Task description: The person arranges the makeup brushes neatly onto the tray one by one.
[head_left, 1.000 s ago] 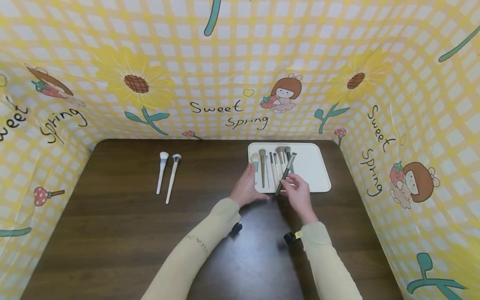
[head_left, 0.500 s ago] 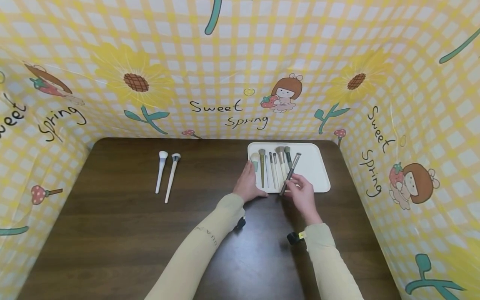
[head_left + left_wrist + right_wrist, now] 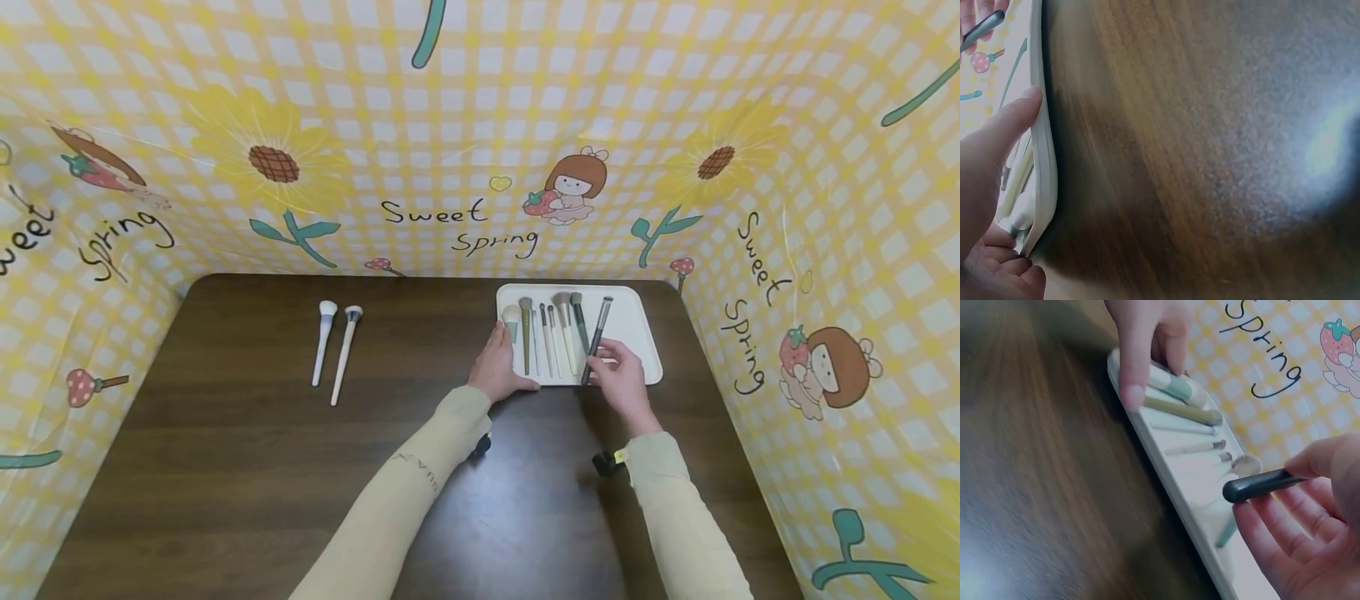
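Note:
A white tray (image 3: 636,337) at the back right of the table holds several makeup brushes lying side by side, among them an olive brush (image 3: 527,337) and a dark green brush (image 3: 580,323). My left hand (image 3: 495,368) grips the tray's near left corner; in the left wrist view its thumb lies on the tray rim (image 3: 1043,150). My right hand (image 3: 621,382) pinches a dark makeup brush (image 3: 598,337) by the handle, bristles pointing away from me. In the right wrist view the handle's rounded end shows between thumb and fingers, above the tray.
Two more makeup brushes, a white brush (image 3: 323,342) and a pale-handled brush (image 3: 346,357), lie on the dark wooden table (image 3: 225,433) at the left. Yellow checked cloth (image 3: 450,125) stands around the table's back and sides.
My right hand has moved to the right with the dark brush, which now points more nearly straight away from me. My left hand has stayed at the tray's corner.

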The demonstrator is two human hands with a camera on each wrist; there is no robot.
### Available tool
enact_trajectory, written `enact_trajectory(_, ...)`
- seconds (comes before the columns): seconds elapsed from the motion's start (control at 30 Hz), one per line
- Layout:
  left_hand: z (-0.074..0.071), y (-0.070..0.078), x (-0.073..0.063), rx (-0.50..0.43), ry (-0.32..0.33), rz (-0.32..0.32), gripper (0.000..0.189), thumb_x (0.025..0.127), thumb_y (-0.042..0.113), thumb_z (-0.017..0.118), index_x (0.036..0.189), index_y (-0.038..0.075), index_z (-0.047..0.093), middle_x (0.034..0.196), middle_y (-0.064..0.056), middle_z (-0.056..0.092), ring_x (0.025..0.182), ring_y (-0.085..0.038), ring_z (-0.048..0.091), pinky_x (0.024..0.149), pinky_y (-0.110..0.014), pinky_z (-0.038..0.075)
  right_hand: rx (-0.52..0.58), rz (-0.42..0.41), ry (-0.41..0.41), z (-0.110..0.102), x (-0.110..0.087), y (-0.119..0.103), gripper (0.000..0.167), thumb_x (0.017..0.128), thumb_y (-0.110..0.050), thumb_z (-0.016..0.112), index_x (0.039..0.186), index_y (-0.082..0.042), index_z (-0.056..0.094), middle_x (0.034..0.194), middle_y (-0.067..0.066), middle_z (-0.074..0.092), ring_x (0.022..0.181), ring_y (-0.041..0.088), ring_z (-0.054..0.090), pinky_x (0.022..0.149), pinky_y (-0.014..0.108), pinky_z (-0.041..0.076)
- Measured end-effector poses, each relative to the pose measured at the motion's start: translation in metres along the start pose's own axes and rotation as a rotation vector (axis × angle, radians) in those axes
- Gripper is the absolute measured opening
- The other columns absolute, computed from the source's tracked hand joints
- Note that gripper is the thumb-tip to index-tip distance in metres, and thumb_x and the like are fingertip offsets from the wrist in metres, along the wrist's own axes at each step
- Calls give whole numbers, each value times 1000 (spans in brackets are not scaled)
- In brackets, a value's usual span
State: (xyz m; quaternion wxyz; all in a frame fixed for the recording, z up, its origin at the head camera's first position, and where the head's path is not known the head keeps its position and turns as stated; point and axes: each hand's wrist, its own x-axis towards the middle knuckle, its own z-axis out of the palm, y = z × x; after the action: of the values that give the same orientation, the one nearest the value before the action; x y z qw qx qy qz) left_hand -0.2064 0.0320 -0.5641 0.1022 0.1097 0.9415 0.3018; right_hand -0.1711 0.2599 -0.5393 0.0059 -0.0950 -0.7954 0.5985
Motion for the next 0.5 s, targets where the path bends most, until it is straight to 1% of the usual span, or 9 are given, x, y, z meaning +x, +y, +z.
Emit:
enact_trajectory(0.17, 1, -1, 1, -13, -3, -12, 130, 68, 45, 95, 157, -9, 17, 165, -25, 12, 152, -30, 16, 118, -36, 25, -65, 10, -12, -9, 12, 3, 44, 94, 3, 63, 137, 6, 55, 115, 27, 62, 86, 27, 68, 71, 31, 60)
enact_trajectory(0.33, 2, -1, 2, -21, -10, -15, 131, 69, 45, 95, 158, -8, 16, 166, -24, 10, 153, -29, 14, 118, -36, 24, -144, 25, -23, -17, 23, 5, 46, 96, -1, 64, 140, 7, 53, 117, 27, 62, 91, 32, 69, 72, 31, 60)
enact_trajectory(0.5, 4, -3, 3, -23, -8, -15, 132, 69, 45, 95, 158, -8, 14, 166, -24, 9, 153, -30, 13, 119, -35, 22, -235, 31, -24, -23, 33, 6, 45, 96, -3, 64, 138, 9, 55, 116, 28, 63, 83, 29, 71, 68, 29, 59)
